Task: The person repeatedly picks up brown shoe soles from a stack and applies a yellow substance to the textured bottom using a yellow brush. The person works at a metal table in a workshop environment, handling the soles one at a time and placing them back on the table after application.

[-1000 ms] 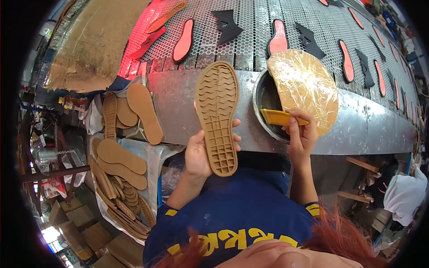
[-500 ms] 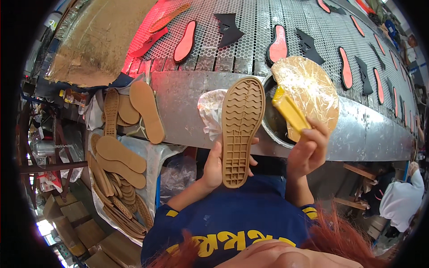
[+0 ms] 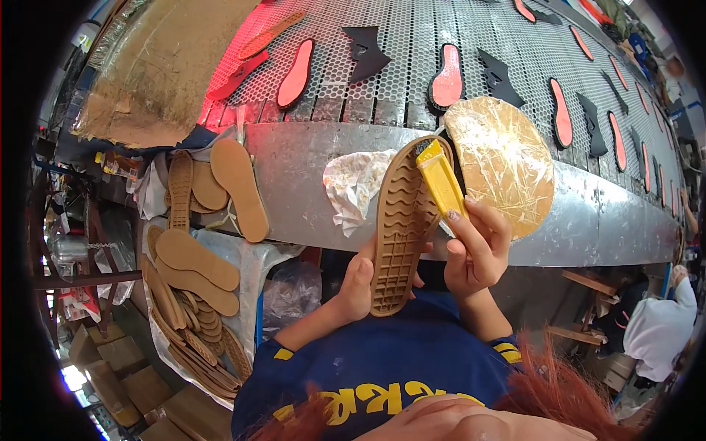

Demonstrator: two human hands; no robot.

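Observation:
Upright in front of me stands a tan shoe sole (image 3: 398, 253), its wavy tread and grid pattern turned toward me. My left hand (image 3: 356, 288) grips it low, thumb on the left edge and fingers round the back. Between thumb and fingers my right hand (image 3: 482, 250) holds a yellow-handled brush (image 3: 444, 184). The brush's dark bristle end lies at the sole's upper right edge; whether it touches, I cannot tell. Behind them, a round tan board (image 3: 504, 165) wrapped in shiny clear film partly covers a container that is mostly hidden.
A crumpled white cloth or paper (image 3: 353, 184) lies on the metal ledge (image 3: 294, 169). Beyond runs a perforated metal conveyor (image 3: 401, 55) with pink-topped soles (image 3: 562, 114) and black cut pieces (image 3: 365, 55). Loose tan soles (image 3: 197, 259) are piled at my left. Another person (image 3: 662, 323) is at far right.
My right hand has brought the brush left, from the container to the sole. The sole has tilted and turned, its top leaning right, and the view has shifted slightly.

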